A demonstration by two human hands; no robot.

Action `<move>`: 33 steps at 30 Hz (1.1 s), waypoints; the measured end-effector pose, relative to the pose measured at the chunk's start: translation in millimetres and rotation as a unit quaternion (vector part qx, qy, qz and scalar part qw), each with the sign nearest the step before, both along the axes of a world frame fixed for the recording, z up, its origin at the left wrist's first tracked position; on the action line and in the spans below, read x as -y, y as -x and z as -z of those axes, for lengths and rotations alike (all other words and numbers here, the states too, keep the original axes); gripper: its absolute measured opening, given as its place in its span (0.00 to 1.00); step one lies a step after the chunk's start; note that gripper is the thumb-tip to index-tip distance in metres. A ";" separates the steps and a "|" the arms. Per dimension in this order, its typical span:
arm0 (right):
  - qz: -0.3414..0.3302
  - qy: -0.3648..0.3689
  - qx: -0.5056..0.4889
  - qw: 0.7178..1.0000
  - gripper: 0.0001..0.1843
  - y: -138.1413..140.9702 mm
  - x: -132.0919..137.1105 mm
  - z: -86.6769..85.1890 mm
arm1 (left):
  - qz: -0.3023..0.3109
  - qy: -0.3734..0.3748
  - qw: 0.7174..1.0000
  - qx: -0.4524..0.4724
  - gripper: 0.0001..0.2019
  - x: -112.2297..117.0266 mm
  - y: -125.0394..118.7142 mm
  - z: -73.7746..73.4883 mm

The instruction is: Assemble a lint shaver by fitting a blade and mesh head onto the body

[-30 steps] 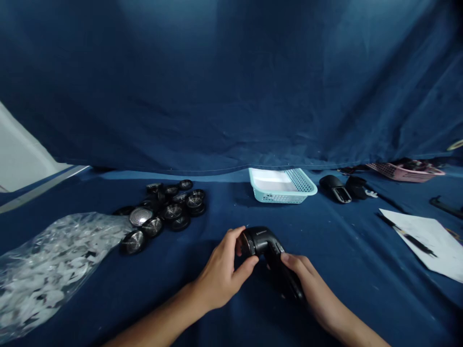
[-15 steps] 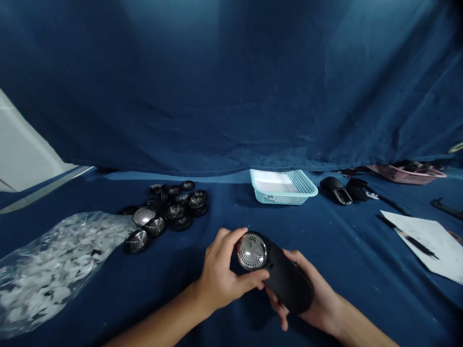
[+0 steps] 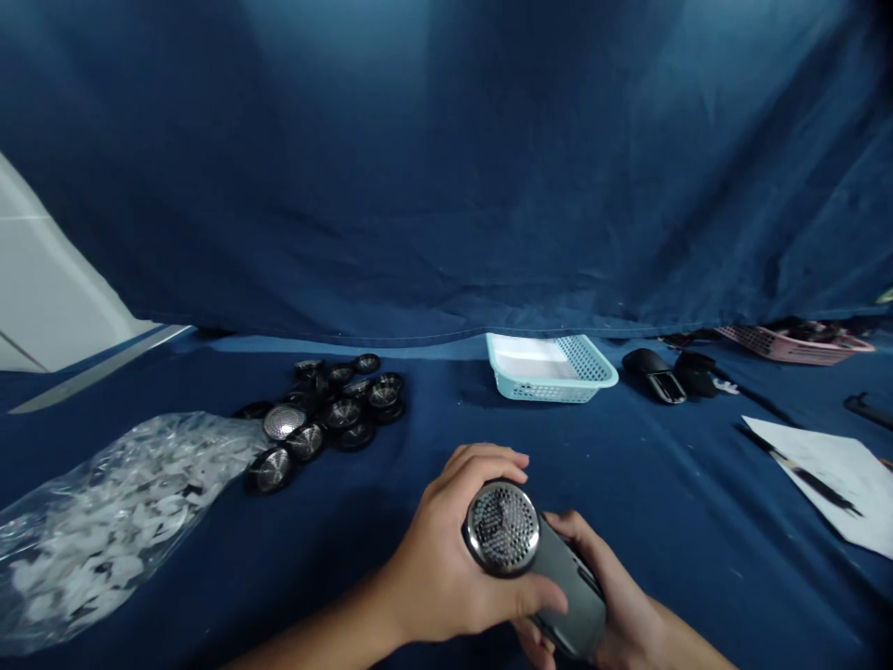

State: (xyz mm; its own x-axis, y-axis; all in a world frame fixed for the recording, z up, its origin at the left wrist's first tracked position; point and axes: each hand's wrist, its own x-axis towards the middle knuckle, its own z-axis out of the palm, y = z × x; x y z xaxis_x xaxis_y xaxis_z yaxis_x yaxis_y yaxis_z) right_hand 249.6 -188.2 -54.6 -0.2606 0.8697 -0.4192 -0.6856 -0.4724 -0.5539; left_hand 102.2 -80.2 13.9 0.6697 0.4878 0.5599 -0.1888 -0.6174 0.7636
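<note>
Both my hands hold a black hand-held fabric shaver [image 3: 558, 586] low in the middle of the view. Its round perforated metal mesh head [image 3: 502, 528] faces up toward me. My left hand [image 3: 453, 549] is curled around the head, thumb below the mesh and fingers over its far side. My right hand [image 3: 614, 605] cups the handle from underneath, fingers wrapped around the body. A heap of several loose round mesh caps [image 3: 327, 414] lies on the blue cloth to the left, beyond my left hand.
A clear plastic bag of white pieces [image 3: 104, 521] lies at the left. A light blue basket [image 3: 551, 368] stands at the back centre, with black shaver parts [image 3: 659, 377] beside it. A pink basket [image 3: 802, 340] sits far right; paper with a pen [image 3: 823, 470] lies right.
The shaver was turned from lying on the cloth to head-up, and both hands lifted it closer to me. My left hand now wraps further around the mesh head.
</note>
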 end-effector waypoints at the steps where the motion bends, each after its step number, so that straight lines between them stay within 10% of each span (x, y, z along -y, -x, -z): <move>1: -0.001 0.008 -0.004 1.000 0.42 -0.8 1.3 2.4 | 0.014 0.014 1.000 -0.008 0.34 0.2 -0.2 -3.4; 10: -0.018 -0.006 -0.031 0.999 0.40 -6.4 8.2 28.1 | 0.082 0.056 0.995 -0.031 0.27 -5.3 -0.2 -9.0; 33: -0.009 -0.068 -0.027 0.997 0.38 14.2 -3.5 1.1 | 0.144 0.010 0.986 -0.086 0.22 -4.4 9.0 -26.9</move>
